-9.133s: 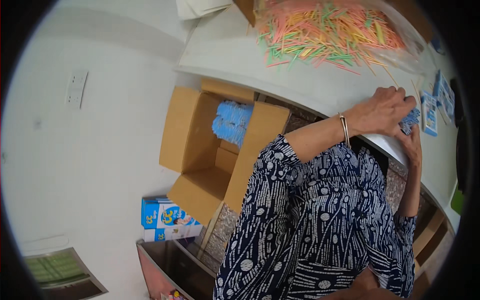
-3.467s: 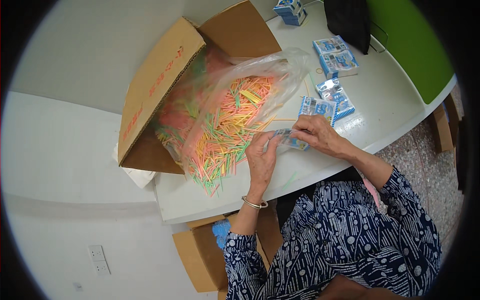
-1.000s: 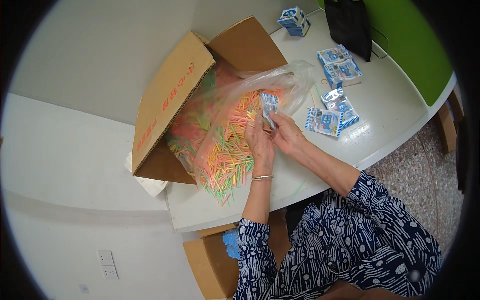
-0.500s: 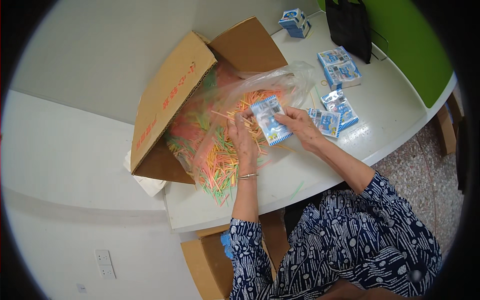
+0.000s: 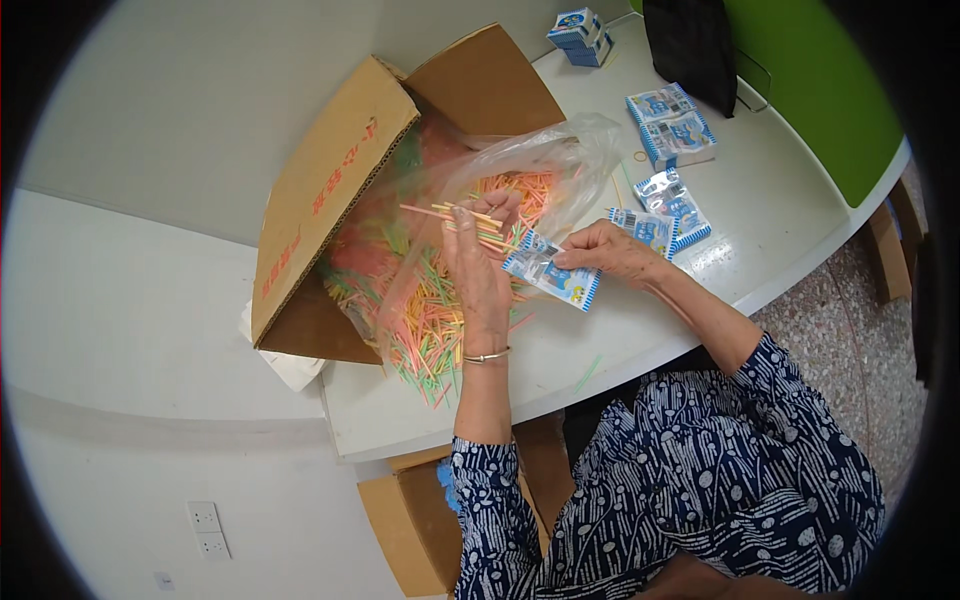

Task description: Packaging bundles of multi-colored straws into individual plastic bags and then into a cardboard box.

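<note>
My left hand (image 5: 478, 275) is curled round a small bunch of thin pastel sticks (image 5: 480, 228), pink, yellow and green. The stick ends point toward the blue-and-white packet (image 5: 568, 284), whose edge lies close by my left palm. My right hand (image 5: 622, 254) pinches that packet between thumb and fingers at its upper side. Whether the sticks reach inside the packet I cannot tell. Below and left of my hands, a heap of the same sticks (image 5: 425, 335) spills from a clear plastic bag (image 5: 585, 140) in a tipped cardboard box (image 5: 335, 190).
Right of my hands lie loose packets (image 5: 675, 205), with packet stacks (image 5: 680, 135) beyond and a further stack (image 5: 580, 38) at the back. A black bag (image 5: 690, 50) stands near the green panel (image 5: 810, 90). Under the white table (image 5: 400, 425) is an open carton (image 5: 405, 530).
The packet has moved slightly down and right and tilted in my right hand. My left hand has turned palm up, and the bunch of sticks in it now shows.
</note>
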Demonstrator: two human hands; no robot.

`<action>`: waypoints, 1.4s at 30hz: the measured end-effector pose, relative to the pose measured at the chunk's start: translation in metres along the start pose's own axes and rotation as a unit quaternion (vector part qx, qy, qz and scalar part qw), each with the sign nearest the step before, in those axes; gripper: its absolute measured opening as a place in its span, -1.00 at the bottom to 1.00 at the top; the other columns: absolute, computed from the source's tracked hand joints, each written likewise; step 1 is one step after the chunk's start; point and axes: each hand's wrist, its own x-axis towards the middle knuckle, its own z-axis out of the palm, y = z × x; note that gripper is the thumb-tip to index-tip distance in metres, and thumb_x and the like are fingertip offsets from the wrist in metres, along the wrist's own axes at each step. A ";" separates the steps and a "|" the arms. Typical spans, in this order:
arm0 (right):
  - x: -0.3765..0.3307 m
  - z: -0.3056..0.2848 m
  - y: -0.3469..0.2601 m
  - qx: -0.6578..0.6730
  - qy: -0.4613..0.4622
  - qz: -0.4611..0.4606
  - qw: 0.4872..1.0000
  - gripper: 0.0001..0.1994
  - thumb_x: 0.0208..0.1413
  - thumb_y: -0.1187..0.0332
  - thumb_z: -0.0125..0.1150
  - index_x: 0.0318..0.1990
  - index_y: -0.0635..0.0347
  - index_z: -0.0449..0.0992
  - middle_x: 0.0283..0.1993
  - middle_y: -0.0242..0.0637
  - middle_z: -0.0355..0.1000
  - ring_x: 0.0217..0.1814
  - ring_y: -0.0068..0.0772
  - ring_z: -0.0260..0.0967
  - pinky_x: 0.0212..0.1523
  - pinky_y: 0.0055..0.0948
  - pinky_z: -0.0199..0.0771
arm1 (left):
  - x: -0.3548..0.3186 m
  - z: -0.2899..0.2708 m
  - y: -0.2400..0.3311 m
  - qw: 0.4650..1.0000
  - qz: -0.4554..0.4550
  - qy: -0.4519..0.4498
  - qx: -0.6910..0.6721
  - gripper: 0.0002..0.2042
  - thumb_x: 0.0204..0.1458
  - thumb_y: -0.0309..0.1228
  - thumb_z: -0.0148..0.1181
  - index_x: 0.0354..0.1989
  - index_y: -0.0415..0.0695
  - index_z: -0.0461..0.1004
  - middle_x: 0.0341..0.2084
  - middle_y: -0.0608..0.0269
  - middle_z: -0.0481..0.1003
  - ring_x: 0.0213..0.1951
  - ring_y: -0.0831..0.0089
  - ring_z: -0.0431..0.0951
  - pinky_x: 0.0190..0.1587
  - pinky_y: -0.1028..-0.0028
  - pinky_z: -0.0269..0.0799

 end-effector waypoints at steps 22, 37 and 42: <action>-0.007 -0.005 0.002 0.016 -0.008 -0.011 1.000 -0.73 0.04 0.27 0.29 -0.21 0.31 0.60 -0.38 -0.40 0.53 -0.36 -0.75 0.37 -0.34 -0.70 0.34 | -0.029 0.005 -0.011 0.993 -0.038 -0.030 0.110 -0.71 0.30 -0.27 -0.28 -0.03 -0.27 0.16 -0.12 -0.11 0.45 -0.01 0.20 0.47 0.04 0.32 0.38; -0.012 -0.008 0.002 -0.008 -0.028 -0.025 0.999 -0.71 0.06 0.27 0.27 -0.18 0.33 0.59 -0.32 -0.33 0.55 -0.32 -0.70 0.41 -0.29 -0.68 0.38 | -0.035 0.003 -0.009 0.984 0.006 -0.074 0.162 -0.71 0.28 -0.28 -0.23 -0.05 -0.29 0.20 -0.14 -0.06 0.47 -0.16 0.41 0.48 -0.10 0.45 0.40; -0.014 -0.005 -0.003 0.009 -0.034 -0.024 0.999 -0.75 0.08 0.29 0.24 -0.23 0.33 0.59 -0.35 -0.39 0.53 -0.32 -0.73 0.37 -0.28 -0.68 0.35 | -0.038 0.000 -0.010 0.975 0.021 -0.090 0.202 -0.69 0.27 -0.25 -0.21 -0.13 -0.30 0.29 -0.13 -0.06 0.48 -0.16 0.41 0.49 -0.10 0.46 0.41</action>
